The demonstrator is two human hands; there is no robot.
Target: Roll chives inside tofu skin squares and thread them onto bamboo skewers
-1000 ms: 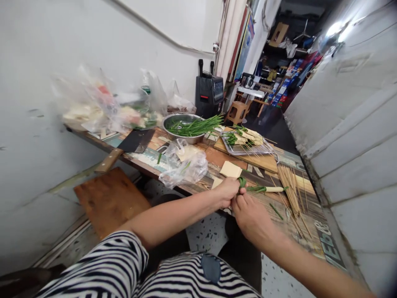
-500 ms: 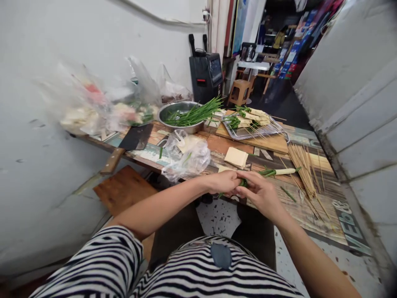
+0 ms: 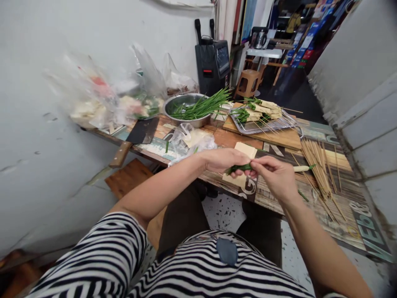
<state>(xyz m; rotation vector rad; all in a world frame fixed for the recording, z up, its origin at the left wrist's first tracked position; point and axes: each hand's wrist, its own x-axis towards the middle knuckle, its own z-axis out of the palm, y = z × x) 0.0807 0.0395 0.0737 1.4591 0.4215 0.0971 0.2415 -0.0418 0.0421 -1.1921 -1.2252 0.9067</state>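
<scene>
My left hand (image 3: 228, 161) is closed around a small bundle of green chives (image 3: 240, 168), held level above the table's front edge. The fingers of my right hand (image 3: 274, 171) pinch the bundle's right end. Under the hands lies a pale tofu sheet (image 3: 235, 179), partly covered by them. Just behind is a stack of square tofu sheets (image 3: 245, 149). A rolled tofu sheet with green ends (image 3: 301, 168) pokes out to the right of my right hand, its left part hidden.
Loose bamboo skewers (image 3: 319, 169) lie at right. Behind, a metal tray (image 3: 248, 130) of skewered rolls rests on a wooden board (image 3: 288, 142). A steel bowl (image 3: 189, 121) holds long chives. A cleaver (image 3: 120, 154) overhangs the table's left edge; a plastic bag (image 3: 201, 145) lies nearer.
The view has shifted, so the table sits further right and higher. Both hands have turned the chives, which now show as a level bundle between them. The tofu sheet below is more exposed.
</scene>
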